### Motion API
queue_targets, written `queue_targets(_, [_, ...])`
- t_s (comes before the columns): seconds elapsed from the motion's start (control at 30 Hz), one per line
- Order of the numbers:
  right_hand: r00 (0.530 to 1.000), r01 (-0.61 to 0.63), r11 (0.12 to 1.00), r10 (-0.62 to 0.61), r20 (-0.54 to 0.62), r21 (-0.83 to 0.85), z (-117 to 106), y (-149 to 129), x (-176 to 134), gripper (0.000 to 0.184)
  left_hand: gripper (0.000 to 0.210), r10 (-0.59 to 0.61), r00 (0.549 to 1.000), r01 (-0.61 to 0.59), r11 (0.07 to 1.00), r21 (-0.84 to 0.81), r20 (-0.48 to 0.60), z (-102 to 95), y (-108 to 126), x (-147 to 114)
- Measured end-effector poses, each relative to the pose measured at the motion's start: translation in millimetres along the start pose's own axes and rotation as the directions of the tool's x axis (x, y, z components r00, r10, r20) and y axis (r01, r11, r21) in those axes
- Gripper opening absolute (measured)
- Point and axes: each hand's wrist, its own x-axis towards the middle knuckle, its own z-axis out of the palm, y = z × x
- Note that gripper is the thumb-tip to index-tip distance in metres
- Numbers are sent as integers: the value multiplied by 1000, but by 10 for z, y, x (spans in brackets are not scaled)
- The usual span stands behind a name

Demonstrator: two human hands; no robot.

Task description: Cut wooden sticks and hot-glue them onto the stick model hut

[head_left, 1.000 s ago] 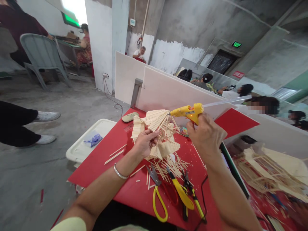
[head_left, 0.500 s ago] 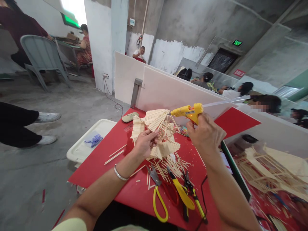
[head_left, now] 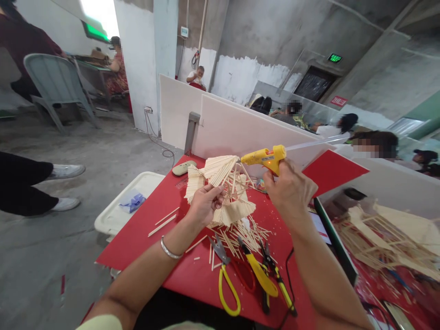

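My left hand (head_left: 206, 204) is closed in a pinch at the lower edge of a model made of thin wooden sticks (head_left: 222, 168), its fingers partly hidden. My right hand (head_left: 290, 183) is wrapped round the handle of a yellow hot glue gun (head_left: 264, 158), with a clear glue stick (head_left: 316, 142) poking out of its back. The gun's nozzle is at the upper right edge of the model's slatted panel; whether it touches cannot be made out. Below the model lie many loose wooden sticks (head_left: 237, 238) on the red table (head_left: 144, 247).
Near the front edge lie yellow-handled scissors (head_left: 228, 291), yellow-handled pliers (head_left: 259, 272) and black-and-yellow cutters (head_left: 280, 279). A pale oval case (head_left: 184, 167) sits at the back. White partition boards (head_left: 240, 123) stand behind. At right is another stick model (head_left: 388, 233); at left, a white bin (head_left: 113, 211).
The whole view has shifted slightly, so things sit a little further left. Both hands keep their grips, and the glue gun's nozzle stays at the panel's upper right edge.
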Motion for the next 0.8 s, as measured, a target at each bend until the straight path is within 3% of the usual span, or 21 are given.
queue_targets(0.8, [1000,-14,997,12,25,73,10,-20,20,24,29,7,1000,-8,998,59,22,-52,-7,51])
